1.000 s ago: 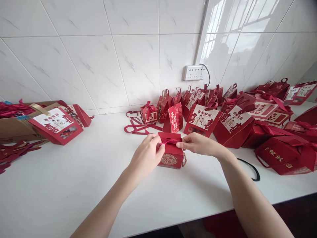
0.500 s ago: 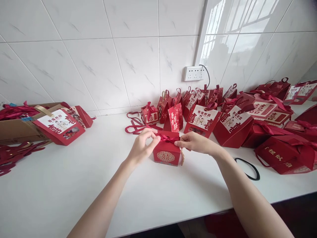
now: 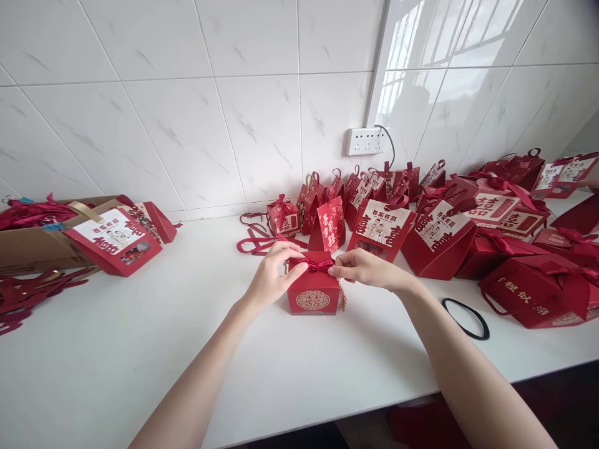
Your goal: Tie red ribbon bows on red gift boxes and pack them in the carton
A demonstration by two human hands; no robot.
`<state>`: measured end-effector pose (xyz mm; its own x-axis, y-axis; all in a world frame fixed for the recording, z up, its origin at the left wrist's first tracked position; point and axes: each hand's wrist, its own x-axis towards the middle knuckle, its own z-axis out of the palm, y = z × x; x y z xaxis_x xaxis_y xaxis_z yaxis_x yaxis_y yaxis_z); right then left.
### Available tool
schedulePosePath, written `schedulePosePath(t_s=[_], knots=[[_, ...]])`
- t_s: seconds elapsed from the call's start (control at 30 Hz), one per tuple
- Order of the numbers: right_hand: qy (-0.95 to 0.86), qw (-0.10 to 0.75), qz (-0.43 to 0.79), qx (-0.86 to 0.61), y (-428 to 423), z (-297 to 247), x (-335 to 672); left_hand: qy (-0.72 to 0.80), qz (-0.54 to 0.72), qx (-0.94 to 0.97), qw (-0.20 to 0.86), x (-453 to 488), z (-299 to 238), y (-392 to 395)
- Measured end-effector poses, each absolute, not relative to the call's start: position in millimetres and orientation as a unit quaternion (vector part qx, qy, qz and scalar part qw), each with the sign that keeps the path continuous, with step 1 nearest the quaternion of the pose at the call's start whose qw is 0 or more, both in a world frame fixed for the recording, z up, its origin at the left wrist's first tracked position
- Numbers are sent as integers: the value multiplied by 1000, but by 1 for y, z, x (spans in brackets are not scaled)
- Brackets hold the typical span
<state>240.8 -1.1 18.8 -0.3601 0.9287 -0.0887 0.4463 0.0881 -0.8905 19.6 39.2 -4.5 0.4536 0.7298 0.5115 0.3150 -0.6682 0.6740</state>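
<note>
A small red gift box (image 3: 313,298) with a round gold emblem stands on the white counter (image 3: 140,349) in front of me. A red ribbon (image 3: 319,265) lies tied across its top. My left hand (image 3: 272,277) pinches the ribbon's left end. The ribbon's right end is pinched in my right hand (image 3: 362,269). Both hands rest at the box's top edge, one on each side.
Many red gift boxes and bags (image 3: 435,237) crowd the back and right of the counter. Loose red ribbons (image 3: 255,240) lie behind the box. A cardboard carton (image 3: 28,240) with red boxes stands far left. A black loop (image 3: 465,310) lies to the right. A wall socket (image 3: 364,141) is above.
My hands stay on the ribbon and have shifted slightly inward at the box's top. The box turned a little, so its front emblem faces me more squarely.
</note>
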Motion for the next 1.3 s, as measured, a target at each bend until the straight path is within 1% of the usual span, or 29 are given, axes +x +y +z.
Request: schedulePosePath(t_s=[0.07, 0.27, 0.47, 0.6, 0.8, 0.9, 1.1, 1.2, 1.3], knots=[[-685, 276, 461, -492, -1, 18, 240, 325, 388, 830, 235, 16, 0, 38], [-687, 312, 489, -438, 1, 15, 238, 344, 326, 843, 253, 6, 12, 34], [-691, 323, 496, -414, 1, 12, 238, 353, 308, 839, 277, 10, 14, 29], [-694, 318, 496, -413, 1, 12, 239, 359, 294, 829, 312, 9, 17, 30], [-688, 311, 515, -406, 2, 11, 241, 324, 273, 819, 387, 2, 19, 35], [-683, 314, 527, -396, 3, 11, 242, 313, 258, 821, 401, -1, 21, 37], [-673, 297, 557, -387, 2, 14, 244, 326, 239, 833, 379, -8, 26, 37], [-673, 288, 564, -382, 2, 15, 245, 336, 226, 850, 336, -8, 28, 35], [-673, 282, 565, -384, 1, 15, 245, 347, 206, 874, 271, -6, 32, 28]])
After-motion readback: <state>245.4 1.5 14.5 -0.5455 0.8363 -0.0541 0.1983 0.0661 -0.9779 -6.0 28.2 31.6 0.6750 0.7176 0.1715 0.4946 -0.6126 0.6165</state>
